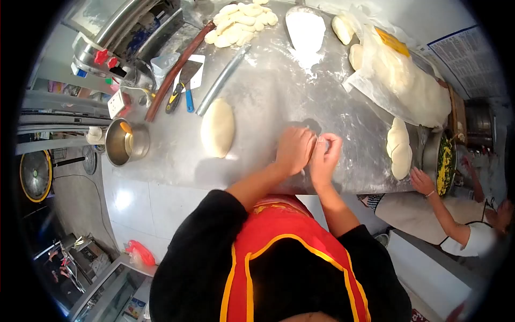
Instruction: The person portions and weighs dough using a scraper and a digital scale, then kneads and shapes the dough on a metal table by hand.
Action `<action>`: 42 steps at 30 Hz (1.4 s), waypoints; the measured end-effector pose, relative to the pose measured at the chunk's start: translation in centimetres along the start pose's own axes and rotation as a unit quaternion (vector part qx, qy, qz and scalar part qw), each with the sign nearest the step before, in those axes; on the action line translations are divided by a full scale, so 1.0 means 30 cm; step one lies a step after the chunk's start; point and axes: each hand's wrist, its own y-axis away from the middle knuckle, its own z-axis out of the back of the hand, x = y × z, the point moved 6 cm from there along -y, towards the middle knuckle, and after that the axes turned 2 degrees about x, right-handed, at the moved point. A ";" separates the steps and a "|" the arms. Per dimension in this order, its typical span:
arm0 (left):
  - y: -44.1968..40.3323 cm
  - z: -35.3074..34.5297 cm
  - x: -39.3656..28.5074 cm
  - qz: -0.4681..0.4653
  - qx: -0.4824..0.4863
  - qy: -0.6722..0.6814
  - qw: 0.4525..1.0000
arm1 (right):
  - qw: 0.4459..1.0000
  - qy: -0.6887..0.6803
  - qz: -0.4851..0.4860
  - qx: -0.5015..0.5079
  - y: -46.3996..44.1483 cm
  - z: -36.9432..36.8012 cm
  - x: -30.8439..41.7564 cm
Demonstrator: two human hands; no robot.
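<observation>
Close together over the metal table (257,96), near its front edge, are my left hand (295,149) and my right hand (325,156). Both have curled fingers, with the fingertips pressed together and almost meeting. Whatever may be between them is too small or hidden to make out. To the left of my hands lies a smooth oval piece of dough (218,127), apart from them. Beyond it on the tabletop rests a grey metal rod (222,80).
At left are a metal pot (126,142), scrapers (185,83) and a long brown stick (179,70). Small dough pieces (244,22) and flour (304,29) lie far back. A large covered dough mass (413,80) sits at right, beside twisted dough (399,148) near another person's hand (422,181).
</observation>
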 end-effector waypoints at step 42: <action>-0.220 -0.020 0.151 -0.022 -0.137 -0.121 0.983 | 0.959 0.241 0.148 0.005 -0.244 -0.144 -0.215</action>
